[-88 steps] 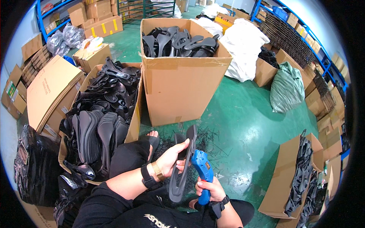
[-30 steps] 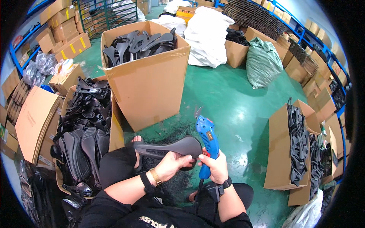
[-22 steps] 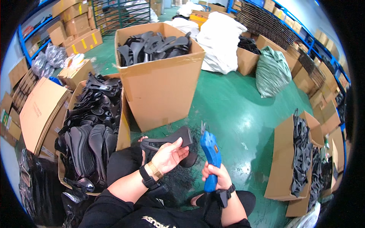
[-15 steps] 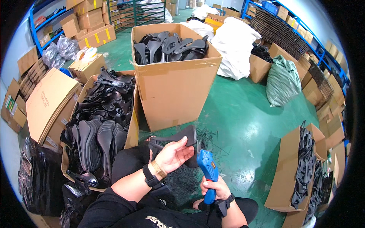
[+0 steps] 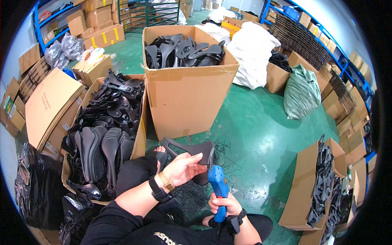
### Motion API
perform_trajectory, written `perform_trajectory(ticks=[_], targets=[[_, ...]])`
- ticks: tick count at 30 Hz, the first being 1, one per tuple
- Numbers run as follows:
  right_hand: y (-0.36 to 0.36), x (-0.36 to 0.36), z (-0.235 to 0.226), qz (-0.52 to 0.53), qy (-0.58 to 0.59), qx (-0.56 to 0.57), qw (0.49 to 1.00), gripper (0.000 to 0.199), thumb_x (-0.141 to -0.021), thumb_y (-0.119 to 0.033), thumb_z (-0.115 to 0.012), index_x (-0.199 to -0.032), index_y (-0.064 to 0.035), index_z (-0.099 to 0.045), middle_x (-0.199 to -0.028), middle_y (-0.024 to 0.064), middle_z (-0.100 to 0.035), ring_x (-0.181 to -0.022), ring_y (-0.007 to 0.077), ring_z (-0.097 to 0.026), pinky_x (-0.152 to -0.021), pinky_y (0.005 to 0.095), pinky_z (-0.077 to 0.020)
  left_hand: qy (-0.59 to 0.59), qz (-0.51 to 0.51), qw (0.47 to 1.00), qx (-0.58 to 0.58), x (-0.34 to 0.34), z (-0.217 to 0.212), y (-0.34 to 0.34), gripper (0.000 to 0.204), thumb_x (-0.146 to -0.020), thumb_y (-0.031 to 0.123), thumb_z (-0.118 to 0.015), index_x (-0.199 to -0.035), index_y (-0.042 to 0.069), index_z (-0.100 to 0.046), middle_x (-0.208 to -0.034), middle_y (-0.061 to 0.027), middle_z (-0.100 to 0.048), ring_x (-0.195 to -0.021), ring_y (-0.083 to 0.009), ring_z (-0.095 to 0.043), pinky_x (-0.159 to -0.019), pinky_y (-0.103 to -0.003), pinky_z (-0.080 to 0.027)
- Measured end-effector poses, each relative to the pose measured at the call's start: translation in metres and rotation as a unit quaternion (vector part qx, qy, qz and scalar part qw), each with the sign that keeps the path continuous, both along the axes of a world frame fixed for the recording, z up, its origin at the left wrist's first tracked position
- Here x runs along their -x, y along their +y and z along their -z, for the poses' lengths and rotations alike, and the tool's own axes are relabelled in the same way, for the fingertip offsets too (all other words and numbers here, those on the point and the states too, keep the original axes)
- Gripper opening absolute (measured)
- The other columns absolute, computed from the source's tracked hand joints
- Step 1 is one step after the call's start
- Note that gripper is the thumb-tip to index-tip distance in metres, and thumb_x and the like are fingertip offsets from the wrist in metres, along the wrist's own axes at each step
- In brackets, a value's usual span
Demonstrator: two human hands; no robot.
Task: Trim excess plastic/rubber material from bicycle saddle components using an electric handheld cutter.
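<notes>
My left hand [image 5: 179,170] grips a black bicycle saddle [image 5: 200,150] over my lap, thumb on top, with the wide end toward the right. In my right hand [image 5: 229,204] is a blue corded power tool [image 5: 219,182], held upright with the fingers wrapped round its handle. Its head is right at the saddle's wide edge; the tip is too small to tell whether it touches. Thin black trimmings [image 5: 190,200] lie on the green floor beneath. Another dark rounded part shows below the saddle, and what it belongs to is unclear.
Ahead stands a tall carton [image 5: 185,102] full of black saddles. An open carton [image 5: 142,136] of stacked saddles is at my left, beside flat cardboard [image 5: 51,108] and a black plastic bag [image 5: 38,192]. To the right, another carton [image 5: 297,192] holds black parts. Sacks stand farther back.
The saddle has turned slightly in my left hand, its narrow end swinging up and away. My right hand has brought the tool a little left and down, closer under the saddle's edge.
</notes>
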State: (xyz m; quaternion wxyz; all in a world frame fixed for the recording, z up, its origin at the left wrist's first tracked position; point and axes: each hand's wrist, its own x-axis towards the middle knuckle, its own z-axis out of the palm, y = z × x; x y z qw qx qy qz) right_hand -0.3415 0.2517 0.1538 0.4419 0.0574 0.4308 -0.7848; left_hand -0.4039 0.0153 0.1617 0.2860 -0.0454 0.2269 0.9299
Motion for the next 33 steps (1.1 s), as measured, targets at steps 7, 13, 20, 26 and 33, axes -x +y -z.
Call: perform_trajectory(ticks=[7, 13, 20, 26, 33], targets=[[0.005, -0.004, 0.001, 0.087, -0.002, -0.035, 0.996, 0.016, -0.078, -0.010, -0.067, -0.083, -0.0050, -0.052, -0.065, 0.0027, -0.046, -0.061, 0.0150, -0.049, -0.054, 0.0285, -0.0436, 0.204, -0.013, 0.964, 0.169, -0.001, -0.007, 0.005, 0.031, -0.093, 0.014, -0.057, -0.121, 0.002, -0.053, -0.113, -0.0066, -0.062, -0.102, -0.0166, -0.061, -0.090, -0.034, -0.048], [0.017, 0.004, 0.003, 0.088, 0.053, -0.015, 0.995, 0.018, -0.078, -0.010, -0.068, -0.082, -0.0050, -0.052, -0.065, 0.0024, -0.046, -0.061, 0.0151, -0.049, -0.054, 0.0293, -0.0449, 0.216, -0.043, 0.960, 0.174, 0.005, -0.002, 0.005, 0.034, -0.090, 0.004, -0.053, -0.124, 0.003, -0.050, -0.116, -0.0062, -0.060, -0.104, -0.0168, -0.059, -0.091, -0.034, -0.047], [0.008, -0.001, -0.003, 0.039, 0.015, -0.093, 0.995, 0.017, -0.078, -0.008, -0.068, -0.085, -0.0022, -0.054, -0.065, 0.0073, -0.053, -0.058, 0.0176, -0.054, -0.055, 0.0300, -0.0466, 0.209, -0.235, 0.916, 0.248, 0.014, 0.020, 0.008, 0.035, -0.069, 0.001, -0.060, -0.100, 0.013, -0.069, -0.092, -0.0127, -0.066, -0.082, -0.0311, -0.064, -0.071, -0.038, -0.052], [0.003, -0.002, -0.007, 0.042, -0.014, -0.089, 0.995, 0.017, -0.077, -0.005, -0.069, -0.084, -0.0022, -0.054, -0.065, 0.0066, -0.052, -0.059, 0.0168, -0.053, -0.055, 0.0299, -0.0467, 0.221, -0.208, 0.921, 0.243, 0.009, 0.014, 0.003, 0.032, -0.071, 0.002, -0.061, -0.101, 0.009, -0.068, -0.097, -0.0116, -0.066, -0.083, -0.0278, -0.064, -0.072, -0.035, -0.051], [0.005, 0.003, -0.005, 0.067, -0.018, -0.026, 0.997, 0.017, -0.078, -0.007, -0.068, -0.085, -0.0032, -0.053, -0.066, 0.0042, -0.049, -0.060, 0.0145, -0.050, -0.054, 0.0292, -0.0453, 0.158, -0.093, 0.959, 0.217, -0.001, -0.016, 0.000, 0.024, -0.080, 0.008, -0.061, -0.103, 0.002, -0.062, -0.088, -0.0023, -0.060, -0.071, -0.0096, -0.054, -0.059, -0.023, -0.045]])
